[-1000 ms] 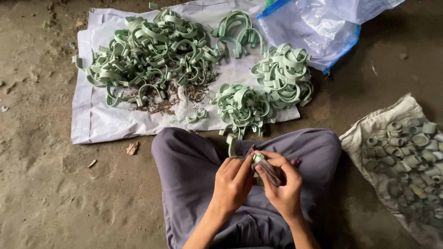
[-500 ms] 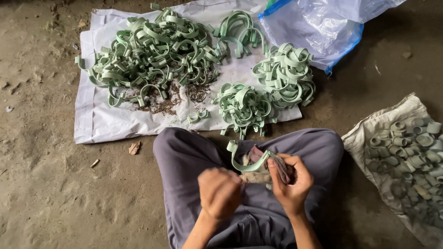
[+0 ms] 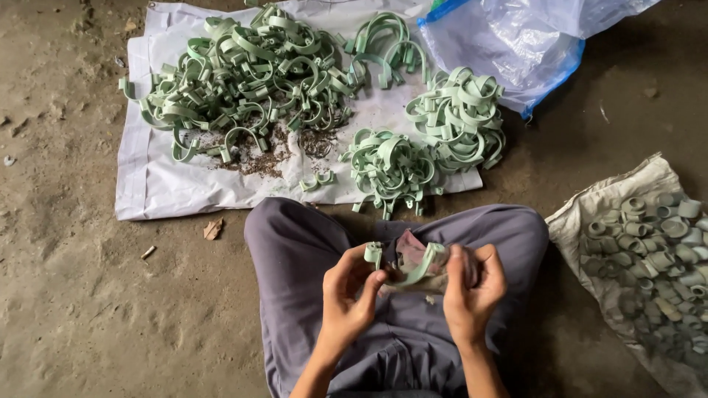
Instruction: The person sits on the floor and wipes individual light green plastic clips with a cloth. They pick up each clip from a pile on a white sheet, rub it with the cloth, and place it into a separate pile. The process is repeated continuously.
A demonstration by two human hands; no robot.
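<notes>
In the head view, your left hand [image 3: 346, 295] pinched one end of a pale green curved plastic strip [image 3: 413, 269] between thumb and fingers, over your lap. Your right hand [image 3: 472, 291] was closed on the strip's other end together with a crumpled piece of greyish cloth [image 3: 417, 254], so the strip spanned the gap between both grips. Ahead of your knees, a white sheet [image 3: 162, 184] carried a large heap of green strips [image 3: 243, 66] toward its far left corner and two smaller bundles [image 3: 457, 118] by its right edge.
</notes>
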